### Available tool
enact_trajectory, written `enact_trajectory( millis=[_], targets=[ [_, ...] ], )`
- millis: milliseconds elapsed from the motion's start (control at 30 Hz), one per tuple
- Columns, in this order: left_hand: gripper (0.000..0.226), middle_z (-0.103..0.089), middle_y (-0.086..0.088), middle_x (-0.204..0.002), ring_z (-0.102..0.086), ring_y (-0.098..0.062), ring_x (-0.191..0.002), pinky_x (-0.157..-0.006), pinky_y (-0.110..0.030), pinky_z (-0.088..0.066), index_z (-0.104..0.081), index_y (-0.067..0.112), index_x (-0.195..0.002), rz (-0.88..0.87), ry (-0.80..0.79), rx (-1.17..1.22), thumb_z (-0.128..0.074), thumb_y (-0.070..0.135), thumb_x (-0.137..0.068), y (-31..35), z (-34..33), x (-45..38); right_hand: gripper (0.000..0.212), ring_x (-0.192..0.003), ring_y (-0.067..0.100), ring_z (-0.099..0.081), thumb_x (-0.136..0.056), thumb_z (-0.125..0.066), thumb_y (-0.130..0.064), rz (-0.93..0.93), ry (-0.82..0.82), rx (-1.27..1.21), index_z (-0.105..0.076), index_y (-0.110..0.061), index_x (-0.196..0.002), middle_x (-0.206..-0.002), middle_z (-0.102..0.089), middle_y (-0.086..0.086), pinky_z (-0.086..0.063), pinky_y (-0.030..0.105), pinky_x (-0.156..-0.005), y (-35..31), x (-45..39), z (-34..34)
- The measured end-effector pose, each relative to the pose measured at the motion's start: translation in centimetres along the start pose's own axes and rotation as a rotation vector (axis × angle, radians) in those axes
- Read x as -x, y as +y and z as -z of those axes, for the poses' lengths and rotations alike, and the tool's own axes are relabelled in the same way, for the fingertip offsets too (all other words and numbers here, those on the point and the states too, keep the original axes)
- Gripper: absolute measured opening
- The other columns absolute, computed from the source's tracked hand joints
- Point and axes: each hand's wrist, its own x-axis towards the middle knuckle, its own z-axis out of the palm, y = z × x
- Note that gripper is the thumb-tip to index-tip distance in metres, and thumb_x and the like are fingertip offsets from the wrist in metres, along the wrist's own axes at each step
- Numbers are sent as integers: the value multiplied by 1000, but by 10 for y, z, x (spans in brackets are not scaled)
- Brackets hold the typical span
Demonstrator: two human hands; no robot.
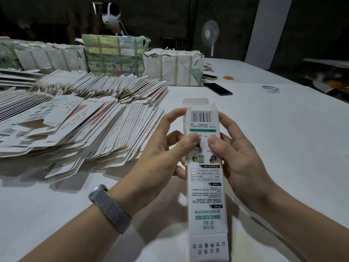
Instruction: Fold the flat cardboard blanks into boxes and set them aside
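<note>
A long white box [204, 188] with a barcode and green print is held lengthwise above the table, its far end flaps standing open and its near flap hanging toward me. My left hand [160, 154] grips its left side, thumb pressed on the printed face and a fingertip at the far corner. My right hand [239, 154] grips the right side, thumb on the face beside the left thumb. A big heap of flat cardboard blanks [79, 118] lies fanned out on the table to the left.
Wrapped, strapped bundles [173, 67] stand at the back of the white table [283, 138]. Two phones [218, 89], a tape roll [270, 89] and an orange item [228, 78] lie at far right. A person sits behind the bundles; a fan [210, 34] stands beyond.
</note>
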Motion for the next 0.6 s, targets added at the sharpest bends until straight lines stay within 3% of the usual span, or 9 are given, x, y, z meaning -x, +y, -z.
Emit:
enact_trajectory(
  millis=[233, 400, 600],
  targets=[
    [50, -62, -25, -116, -69, -34, -92, -66, -46, -61, -51, 43, -134, 9, -12, -5, -66, 32, -87, 2, 0, 2, 48, -96, 33, -73, -92, -57, -27, 13, -23, 9, -52, -53, -131, -115, -71, 10, -61, 44, -75, -1, 1, 1],
    [42, -58, -32, -116, -66, -36, -88, -51, -34, -61, -56, 42, -124, 27, -44, 54, -68, 30, -85, 5, -1, 3, 47, -95, 35, -72, -90, -58, -27, 5, -41, -13, -54, -53, -129, -116, -71, 11, -61, 48, -77, -2, -1, 2],
    [46, -61, -30, -118, -63, -42, -89, -53, -37, -60, -51, 38, -129, 38, -63, 49, -67, 31, -86, 3, 0, 3, 40, -86, 29, -73, -89, -58, -23, 7, -44, -9, -59, -45, -122, -109, -73, 11, -60, 41, -69, -4, 0, 3]
  ],
)
